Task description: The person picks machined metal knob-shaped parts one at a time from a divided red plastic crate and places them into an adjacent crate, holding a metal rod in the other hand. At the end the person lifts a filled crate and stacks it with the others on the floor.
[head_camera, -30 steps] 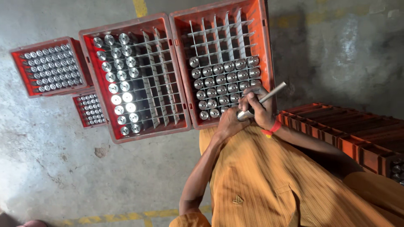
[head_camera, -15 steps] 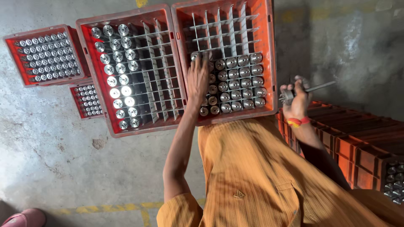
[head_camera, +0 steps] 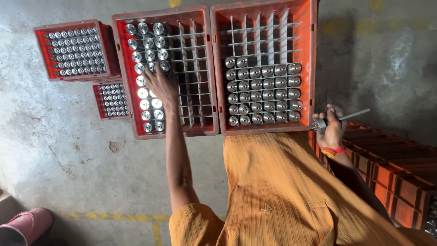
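Observation:
Two orange gridded crates stand side by side on the concrete floor. The left crate [head_camera: 200, 130] holds shiny metal cylinders in its left columns; my left hand [head_camera: 160, 84] reaches into it, fingers spread over those cylinders. The right crate [head_camera: 217, 68] has several rows of the same cylinders in its lower half. My right hand [head_camera: 331, 128], with a red and yellow wristband, is off the crate's right corner and grips a metal cylinder with a thin rod [head_camera: 353, 115] sticking out to the right.
A smaller red crate [head_camera: 105, 45] full of small metal parts lies at the left, another [head_camera: 96, 101] below it. Stacked orange crates [head_camera: 396, 177] stand at the right. A pink shoe [head_camera: 25, 225] shows at the bottom left. My orange shirt fills the foreground.
My left hand has moved from the right crate across to the left crate's cylinders. My right hand drew away to the right with the rod piece and now sits lower.

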